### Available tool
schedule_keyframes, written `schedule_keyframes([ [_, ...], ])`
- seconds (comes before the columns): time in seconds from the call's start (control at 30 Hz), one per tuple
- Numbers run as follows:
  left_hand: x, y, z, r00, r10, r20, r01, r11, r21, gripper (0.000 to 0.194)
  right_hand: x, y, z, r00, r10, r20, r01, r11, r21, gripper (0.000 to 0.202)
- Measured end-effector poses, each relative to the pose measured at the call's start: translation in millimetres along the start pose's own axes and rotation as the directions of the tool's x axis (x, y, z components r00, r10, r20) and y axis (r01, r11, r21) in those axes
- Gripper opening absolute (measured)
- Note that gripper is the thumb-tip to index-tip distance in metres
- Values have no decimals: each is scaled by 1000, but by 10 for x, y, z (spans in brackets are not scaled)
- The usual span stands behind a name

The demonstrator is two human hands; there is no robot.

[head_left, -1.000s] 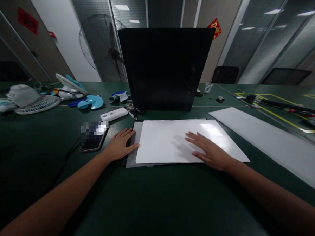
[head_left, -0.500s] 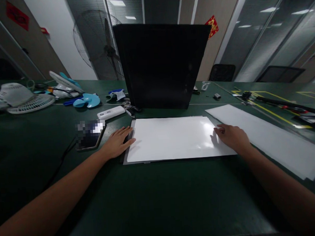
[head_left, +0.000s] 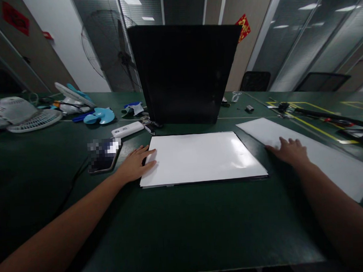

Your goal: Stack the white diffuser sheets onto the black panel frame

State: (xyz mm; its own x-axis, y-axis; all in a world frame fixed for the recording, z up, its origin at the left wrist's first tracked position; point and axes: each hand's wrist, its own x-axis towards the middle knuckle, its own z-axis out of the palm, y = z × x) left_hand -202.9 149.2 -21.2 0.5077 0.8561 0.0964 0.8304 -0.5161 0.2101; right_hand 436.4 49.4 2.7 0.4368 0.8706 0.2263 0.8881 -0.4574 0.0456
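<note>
A stack of white sheets (head_left: 197,157) lies flat in front of me on the green table (head_left: 186,229). At the stack's left edge rests my left hand (head_left: 137,163), its fingers spread and thumb on the top sheet. My right hand (head_left: 290,151) is at the near left edge of another white sheet (head_left: 329,160), which lies slantwise on the right. Its fingers are apart and its thumb points left toward the stack. A glare spot shows on the stack's right part.
A black monitor-like panel (head_left: 187,75) stands behind the stack. To the left lie a phone (head_left: 105,155), a white power bank (head_left: 128,129), a blue fan blade (head_left: 99,116) and white fan parts (head_left: 34,119). Dark tools (head_left: 335,117) lie at the far right.
My right hand has moved right, off the stack and over to the slanted sheet. The top sheet has shifted left, so its left edge lines up with the stack. My left hand has barely moved.
</note>
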Motion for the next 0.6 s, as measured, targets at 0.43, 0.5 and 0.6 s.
schedule_keyframes([
  [0.43,-24,124,-66,998,-52,-44,51,998,-29,78,-163,-360,-270,998,39,52,-37,999,-39,52],
  [0.5,-34,132,-74,998,-57,-38,56,998,-23,80,-274,-549,-379,1000,11,2,-11,999,-50,52],
  [0.6,-45,131,-72,998,-65,-23,64,998,-14,86,-517,-900,-522,982,-166,-93,159,984,-81,48],
])
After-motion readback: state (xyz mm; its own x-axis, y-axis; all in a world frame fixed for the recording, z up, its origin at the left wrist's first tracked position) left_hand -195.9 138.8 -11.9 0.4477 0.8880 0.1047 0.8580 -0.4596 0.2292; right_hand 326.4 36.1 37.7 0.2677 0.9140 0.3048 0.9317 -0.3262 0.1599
